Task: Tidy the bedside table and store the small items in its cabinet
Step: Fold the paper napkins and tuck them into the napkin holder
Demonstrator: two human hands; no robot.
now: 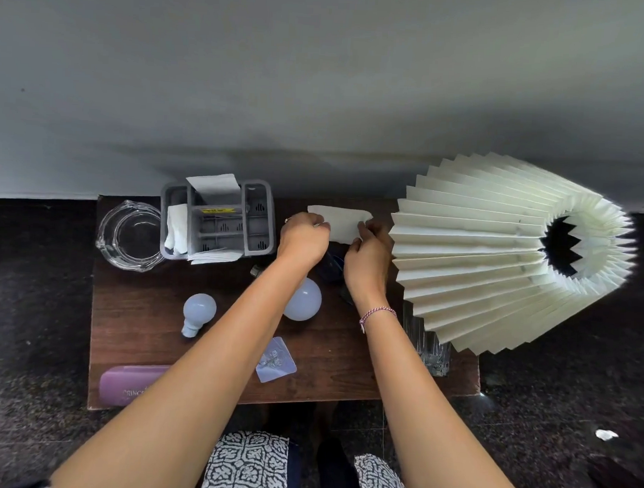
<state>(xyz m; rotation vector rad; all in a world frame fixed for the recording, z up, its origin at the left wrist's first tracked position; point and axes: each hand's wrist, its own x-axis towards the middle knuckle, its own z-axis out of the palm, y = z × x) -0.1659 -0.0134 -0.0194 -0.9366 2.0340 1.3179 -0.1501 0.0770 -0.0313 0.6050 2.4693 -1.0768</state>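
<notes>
Pinching a white paper sheet (339, 222) between them, both hands work over the far middle of the bedside table (143, 332). The left hand (301, 239) grips the sheet's left edge with curled fingers, and the right hand (367, 260) grips its right edge between thumb and fingers. The 2 hands are slightly apart, joined only by the paper. The sheet is thin, off-white, roughly rectangular and lightly creased. It is held just above the dark wood and just left of the pleated lampshade (497, 251). A pink-and-white thread bracelet (378, 314) circles the right wrist.

At the far left stands a grey organiser (221, 224) with several compartments. White papers stick up from its far slot and its left slot, and more lie at its near edge. Just left of it sits a clear glass dish (131, 235).

2 pale bluish bulbs lie on the wood. The small bulb (198, 312) is left of centre with its base pointing near. The round bulb (305, 298) is partly hidden by the left forearm. A clear hook packet (275, 360) lies near the middle. A lilac case (130, 383) lies at the near left corner, partly covered by the left forearm. A dark blue item (332, 262) lies beneath the hands, too hidden to identify. A ribbed glass piece (432, 348) stands under the lampshade at the right edge.
</notes>
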